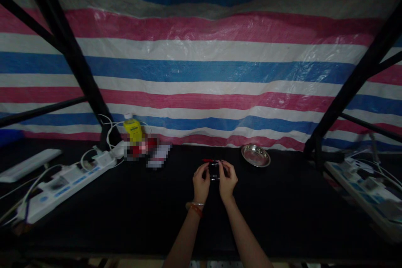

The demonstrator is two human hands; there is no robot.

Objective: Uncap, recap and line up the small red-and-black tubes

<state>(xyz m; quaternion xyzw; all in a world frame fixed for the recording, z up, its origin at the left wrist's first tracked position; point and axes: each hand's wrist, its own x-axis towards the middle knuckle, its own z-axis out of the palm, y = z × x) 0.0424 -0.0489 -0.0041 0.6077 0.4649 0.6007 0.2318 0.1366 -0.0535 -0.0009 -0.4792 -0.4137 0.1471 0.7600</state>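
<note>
Hands at lower centre: left hand (pixel 201 183) and right hand (pixel 227 180) pinch a small dark object (pixel 214 171) between curled fingertips above the black table (pixel 282 209). Loosened grip could drop it near the steel dish (pixel 255 155).

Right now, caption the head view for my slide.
Both hands, left and right, hold a small dark object above a black table.

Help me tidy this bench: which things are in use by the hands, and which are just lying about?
In use: small dark object, held between left hand and right hand; red tool just behind them.

Lying about: steel dish, yellow bottle, left power strip, right power strip, white cables.
</note>
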